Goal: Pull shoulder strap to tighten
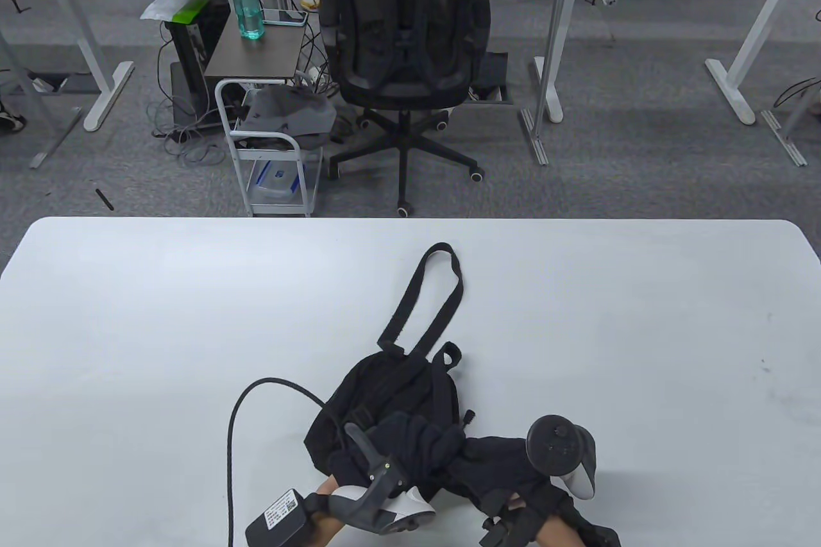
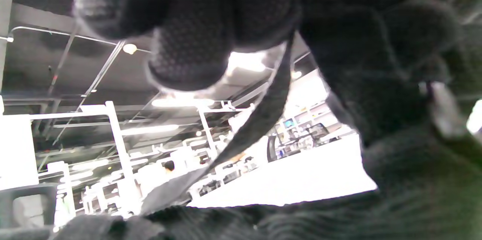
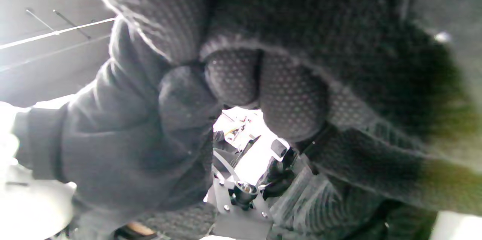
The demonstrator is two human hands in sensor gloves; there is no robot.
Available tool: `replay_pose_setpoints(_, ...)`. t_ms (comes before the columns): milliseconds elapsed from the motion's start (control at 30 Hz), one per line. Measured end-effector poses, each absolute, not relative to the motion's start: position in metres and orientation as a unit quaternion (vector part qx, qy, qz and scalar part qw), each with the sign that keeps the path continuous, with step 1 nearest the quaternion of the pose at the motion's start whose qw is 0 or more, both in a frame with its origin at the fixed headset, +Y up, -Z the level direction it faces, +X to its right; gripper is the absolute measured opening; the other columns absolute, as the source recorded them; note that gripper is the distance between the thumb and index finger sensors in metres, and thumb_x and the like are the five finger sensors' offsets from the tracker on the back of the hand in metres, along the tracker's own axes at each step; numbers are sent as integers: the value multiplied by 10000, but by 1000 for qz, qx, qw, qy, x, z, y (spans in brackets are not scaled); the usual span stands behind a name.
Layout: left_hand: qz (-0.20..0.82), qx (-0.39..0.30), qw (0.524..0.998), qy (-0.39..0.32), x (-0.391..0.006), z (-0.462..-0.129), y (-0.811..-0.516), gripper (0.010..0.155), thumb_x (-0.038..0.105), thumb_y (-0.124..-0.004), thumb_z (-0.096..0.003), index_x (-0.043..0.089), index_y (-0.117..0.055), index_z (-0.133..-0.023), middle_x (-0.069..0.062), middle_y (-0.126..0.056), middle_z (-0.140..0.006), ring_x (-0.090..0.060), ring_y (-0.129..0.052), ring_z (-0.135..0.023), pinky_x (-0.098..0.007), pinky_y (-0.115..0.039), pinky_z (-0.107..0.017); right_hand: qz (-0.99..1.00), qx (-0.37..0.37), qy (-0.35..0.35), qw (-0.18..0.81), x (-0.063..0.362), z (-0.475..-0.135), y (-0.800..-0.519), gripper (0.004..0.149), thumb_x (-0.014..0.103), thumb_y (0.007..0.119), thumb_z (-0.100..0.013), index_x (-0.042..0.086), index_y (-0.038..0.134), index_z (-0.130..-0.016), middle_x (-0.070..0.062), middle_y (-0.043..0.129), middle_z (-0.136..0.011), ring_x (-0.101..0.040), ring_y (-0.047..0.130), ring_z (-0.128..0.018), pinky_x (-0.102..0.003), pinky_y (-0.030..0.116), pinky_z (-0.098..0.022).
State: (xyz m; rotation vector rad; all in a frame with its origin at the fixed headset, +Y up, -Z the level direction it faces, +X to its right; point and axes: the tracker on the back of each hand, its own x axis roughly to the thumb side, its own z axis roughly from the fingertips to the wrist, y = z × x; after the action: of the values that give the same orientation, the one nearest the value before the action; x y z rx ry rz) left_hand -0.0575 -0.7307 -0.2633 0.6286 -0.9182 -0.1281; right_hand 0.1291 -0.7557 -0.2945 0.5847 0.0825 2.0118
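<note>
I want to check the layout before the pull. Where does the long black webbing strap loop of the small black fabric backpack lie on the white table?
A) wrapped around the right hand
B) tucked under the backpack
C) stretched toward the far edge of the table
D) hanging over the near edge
C: in the table view the long black webbing strap loop runs from the small black fabric backpack toward the white table's far edge.

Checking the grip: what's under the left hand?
The black backpack; the left hand rests on it. A strap runs from its fingers. The buckle is covered.
</note>
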Motion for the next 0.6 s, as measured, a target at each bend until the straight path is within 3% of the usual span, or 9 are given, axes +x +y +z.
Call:
replay_pose_setpoints(400, -90, 271, 866, -411, -77, -288, -740, 640, 450, -528, -317, 316, -572, -940, 125, -961, -544, -115, -1049, -472, -336, -877, -402, 844, 234, 51, 480, 131, -297, -759, 375, 354, 836, -433, 41, 1025, -515, -134, 1114, -427, -349, 1087, -334, -547, 826, -421)
replay_pose_setpoints(600, -83, 288, 863, -406, -76, -278, -732, 632, 443, -550, -323, 291, -593, -935, 118, -971, -541, -114, -1058, -463, -333, -886, -394, 845, 226, 38, 483, 134, -297, -760, 383, 391, 845, -431, 69, 1012, -555, -141, 1103, -489, -364, 1075, -390, -558, 804, -448)
